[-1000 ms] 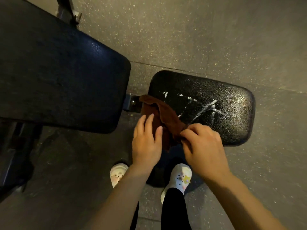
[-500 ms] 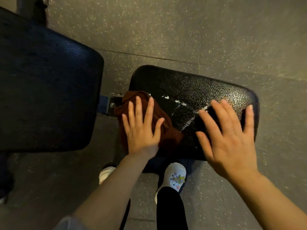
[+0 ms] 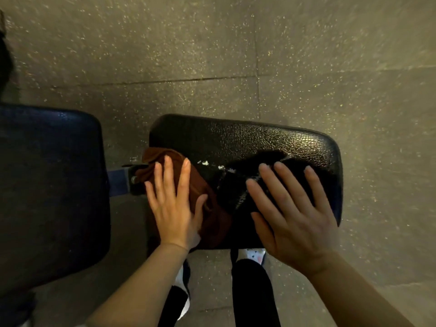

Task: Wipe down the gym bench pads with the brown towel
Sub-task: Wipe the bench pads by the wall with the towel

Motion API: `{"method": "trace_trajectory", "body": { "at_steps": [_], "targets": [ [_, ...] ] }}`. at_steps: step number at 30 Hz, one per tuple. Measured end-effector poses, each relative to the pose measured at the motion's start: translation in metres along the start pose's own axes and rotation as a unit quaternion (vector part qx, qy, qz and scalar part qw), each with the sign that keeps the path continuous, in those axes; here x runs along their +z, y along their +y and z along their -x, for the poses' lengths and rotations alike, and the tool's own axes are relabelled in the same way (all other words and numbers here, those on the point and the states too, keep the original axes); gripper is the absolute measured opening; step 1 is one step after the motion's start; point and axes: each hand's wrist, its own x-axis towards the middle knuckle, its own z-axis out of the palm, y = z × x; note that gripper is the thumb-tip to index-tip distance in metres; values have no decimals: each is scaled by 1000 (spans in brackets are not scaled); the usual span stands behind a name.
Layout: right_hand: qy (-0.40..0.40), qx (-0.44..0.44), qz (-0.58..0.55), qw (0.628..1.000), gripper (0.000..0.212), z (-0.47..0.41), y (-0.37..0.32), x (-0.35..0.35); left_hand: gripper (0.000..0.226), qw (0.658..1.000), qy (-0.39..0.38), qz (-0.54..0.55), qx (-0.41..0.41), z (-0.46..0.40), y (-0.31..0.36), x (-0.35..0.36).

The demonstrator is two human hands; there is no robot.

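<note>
Brown towel point(image 3: 207, 208) bunched on left end of small black seat pad point(image 3: 247, 142), centre of frame. Left hand point(image 3: 174, 204) flat on towel, fingers straight and spread, pressing it to pad. Right hand point(image 3: 295, 208) open, fingers straight, lying flat over pad's right half; whether palm touches pad cannot tell. White streaks point(image 3: 212, 164) on pad between hands. Larger dark pad point(image 3: 52, 185) at left of frame, apart from small pad. Speckled floor point(image 3: 236, 55) fills upper frame.
</note>
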Motion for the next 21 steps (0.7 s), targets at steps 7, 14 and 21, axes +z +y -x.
{"method": "trace_trajectory", "body": {
  "at_steps": [7,14,21],
  "targets": [
    [14,1,11,1000,50,0,1,1,62,1000,7,-12,25,-2,-3,3],
    [17,9,6,1000,48,-5,-2,-1,61,1000,0,-1,26,-9,-3,3],
    [66,18,1,998,52,2,-4,3,69,997,-22,-10,77,-9,-5,2]
  ]
}}
